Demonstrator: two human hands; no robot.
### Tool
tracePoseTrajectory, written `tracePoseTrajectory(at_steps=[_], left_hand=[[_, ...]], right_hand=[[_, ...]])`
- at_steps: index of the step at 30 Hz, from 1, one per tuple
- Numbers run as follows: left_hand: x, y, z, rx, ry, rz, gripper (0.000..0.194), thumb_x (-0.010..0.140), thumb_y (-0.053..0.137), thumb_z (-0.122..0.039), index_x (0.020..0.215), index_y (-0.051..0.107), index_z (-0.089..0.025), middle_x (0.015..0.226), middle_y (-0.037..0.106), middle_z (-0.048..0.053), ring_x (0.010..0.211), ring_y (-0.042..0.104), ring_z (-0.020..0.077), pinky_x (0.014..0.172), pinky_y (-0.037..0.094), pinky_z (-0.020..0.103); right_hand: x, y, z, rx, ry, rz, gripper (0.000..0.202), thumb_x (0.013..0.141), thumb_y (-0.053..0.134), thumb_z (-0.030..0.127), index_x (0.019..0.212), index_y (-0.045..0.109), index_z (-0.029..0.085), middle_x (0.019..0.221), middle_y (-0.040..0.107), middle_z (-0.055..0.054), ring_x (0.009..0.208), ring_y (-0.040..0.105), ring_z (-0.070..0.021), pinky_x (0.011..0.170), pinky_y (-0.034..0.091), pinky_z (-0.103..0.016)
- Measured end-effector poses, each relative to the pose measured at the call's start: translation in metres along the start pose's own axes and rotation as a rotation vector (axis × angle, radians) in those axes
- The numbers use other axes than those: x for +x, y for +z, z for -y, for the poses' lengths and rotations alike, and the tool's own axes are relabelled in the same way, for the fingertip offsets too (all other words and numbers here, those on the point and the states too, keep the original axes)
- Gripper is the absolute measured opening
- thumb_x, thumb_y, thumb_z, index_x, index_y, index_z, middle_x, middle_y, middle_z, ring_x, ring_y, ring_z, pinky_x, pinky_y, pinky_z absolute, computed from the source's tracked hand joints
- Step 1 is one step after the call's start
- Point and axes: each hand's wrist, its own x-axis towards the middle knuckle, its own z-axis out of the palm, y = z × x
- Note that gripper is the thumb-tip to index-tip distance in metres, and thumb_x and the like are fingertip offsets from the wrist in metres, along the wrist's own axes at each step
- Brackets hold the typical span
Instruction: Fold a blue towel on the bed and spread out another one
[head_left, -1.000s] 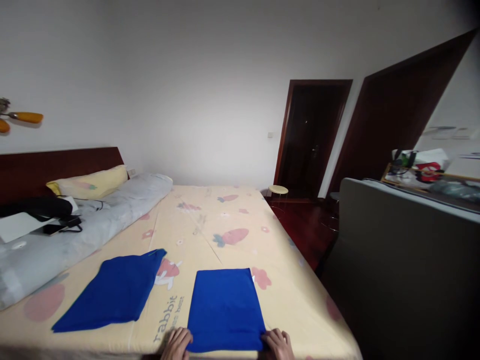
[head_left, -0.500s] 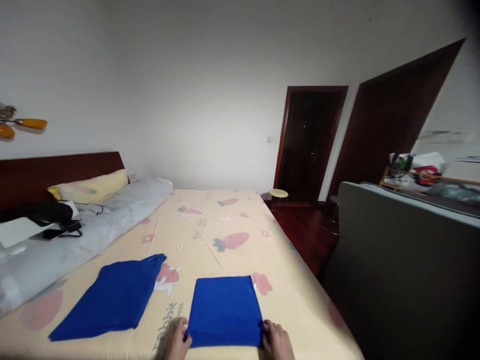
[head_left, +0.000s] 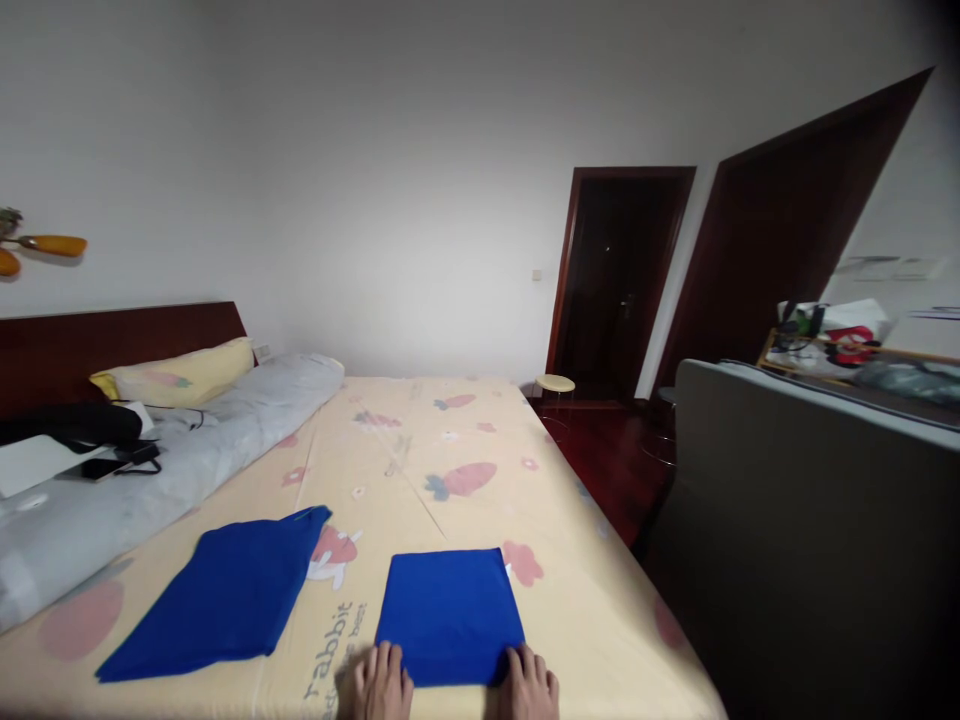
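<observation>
A blue cloth [head_left: 452,605], folded into a near-square, lies flat on the bed at the front. My left hand [head_left: 384,682] rests palm down at its near left corner, fingertips on the fabric. At the near right corner, my right hand [head_left: 529,682] lies in the same way, its fingers laid over the edge. Neither hand grips the cloth. To the left, a second blue cloth [head_left: 217,598] is spread in an uneven, slanted shape, apart from both hands.
The bed sheet [head_left: 420,440] is cream with printed carrots. A grey rolled quilt [head_left: 247,420] runs along the left, with a black strap [head_left: 82,425] and a phone [head_left: 105,467] on it. A dark panel [head_left: 810,520] stands to the right; a stool [head_left: 555,384] is beyond the bed.
Both hands have moved inward from pinching the cloth's near corners at its sides to lying on its near edge. The folded cloth stays in about the same place.
</observation>
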Motion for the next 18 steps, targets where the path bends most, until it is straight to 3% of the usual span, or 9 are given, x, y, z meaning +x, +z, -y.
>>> tracePoseTrajectory(at_steps=[5,7,9,13,18], left_hand=[[-0.001,0.007,-0.038,-0.154,0.213,0.210,0.048,0.082,0.042,-0.012,0.121,0.060,-0.032,0.132,0.062,-0.001,0.127,0.051,0.0195,0.107,0.039,0.034],[0.000,0.011,-0.050,-0.164,0.209,0.273,0.051,0.082,0.042,-0.013,0.128,0.055,-0.031,0.140,0.056,0.001,0.132,0.047,0.0212,0.111,0.038,0.037],[0.000,0.015,-0.051,-0.165,0.178,0.274,0.052,0.082,0.042,-0.015,0.131,0.053,-0.030,0.143,0.053,0.002,0.134,0.045,0.0231,0.112,0.038,0.040],[0.001,0.014,-0.013,-0.159,0.217,0.172,0.045,0.082,0.047,-0.024,0.126,0.058,-0.030,0.135,0.061,0.003,0.125,0.054,0.0241,0.105,0.046,0.039],[-0.003,0.011,0.055,-0.112,0.314,-0.003,0.042,0.084,0.048,-0.032,0.124,0.059,-0.029,0.126,0.067,0.001,0.114,0.062,0.0209,0.093,0.053,0.033]], right_hand=[[0.001,0.009,0.052,0.193,-0.205,0.111,0.039,0.077,0.048,0.010,0.104,0.063,0.034,0.106,0.069,-0.002,0.095,0.060,-0.0238,0.082,0.041,-0.038],[-0.001,0.016,0.068,0.228,-0.226,0.130,0.037,0.078,0.049,0.012,0.104,0.063,0.034,0.104,0.070,-0.001,0.092,0.060,-0.0233,0.082,0.041,-0.038],[-0.003,0.022,0.069,0.206,-0.190,0.125,0.037,0.076,0.050,0.012,0.104,0.063,0.033,0.104,0.070,-0.001,0.093,0.061,-0.0245,0.082,0.041,-0.039],[-0.004,0.020,0.020,0.120,-0.156,0.162,0.051,0.070,0.050,0.008,0.113,0.061,0.034,0.113,0.069,-0.003,0.101,0.060,-0.0269,0.087,0.041,-0.042],[0.002,-0.016,-0.054,0.137,-0.173,0.329,0.049,0.079,0.047,0.017,0.124,0.055,0.034,0.125,0.065,-0.002,0.108,0.059,-0.0236,0.089,0.042,-0.038]])
